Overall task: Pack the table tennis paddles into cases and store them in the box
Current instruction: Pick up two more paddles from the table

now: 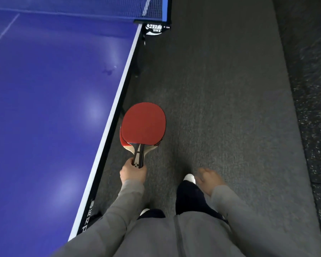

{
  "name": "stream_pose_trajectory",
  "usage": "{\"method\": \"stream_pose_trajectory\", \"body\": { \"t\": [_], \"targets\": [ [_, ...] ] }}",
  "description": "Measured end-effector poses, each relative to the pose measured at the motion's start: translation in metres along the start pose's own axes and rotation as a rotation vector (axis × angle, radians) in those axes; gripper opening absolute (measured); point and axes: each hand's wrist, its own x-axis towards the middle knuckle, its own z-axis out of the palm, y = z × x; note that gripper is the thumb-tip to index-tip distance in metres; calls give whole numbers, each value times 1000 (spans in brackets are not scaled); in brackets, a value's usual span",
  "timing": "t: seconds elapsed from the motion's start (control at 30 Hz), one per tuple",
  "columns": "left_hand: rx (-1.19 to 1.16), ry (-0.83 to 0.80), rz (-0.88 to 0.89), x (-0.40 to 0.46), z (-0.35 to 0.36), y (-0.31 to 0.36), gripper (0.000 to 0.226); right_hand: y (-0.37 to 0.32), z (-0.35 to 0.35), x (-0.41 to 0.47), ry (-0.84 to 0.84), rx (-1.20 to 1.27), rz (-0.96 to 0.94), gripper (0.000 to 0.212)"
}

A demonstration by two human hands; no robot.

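Two red table tennis paddles (144, 123) are stacked face to face, and my left hand (132, 172) grips both handles together. They hang over the grey floor just right of the table's edge, blades pointing away from me. My right hand (208, 179) swings free at my side with loosely curled fingers and holds nothing. No case or box is in view.
The blue table tennis table (44, 108) fills the left side, with its white edge line running diagonally. The net (150, 8) and its black clamp post (154, 28) stand at the top. Grey carpet (220, 99) stretches ahead; darker speckled flooring (315, 89) lies right.
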Motion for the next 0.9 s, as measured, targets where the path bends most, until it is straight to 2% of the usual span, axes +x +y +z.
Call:
{"method": "stream_pose_trajectory", "body": {
  "t": [0.27,0.47,0.63,0.9],
  "targets": [
    [-33,23,-39,7,79,114,15,81,-114,66,-58,-127,-52,47],
    [-7,-6,18,29,125,193,14,120,-173,110,-63,-148,-37,52],
    [4,-57,62,67,168,257,22,141,-225,164,-70,-124,12,54],
    [-31,-156,76,161,219,395,30,156,-346,269,-74,-146,140,55]
  ]
}}
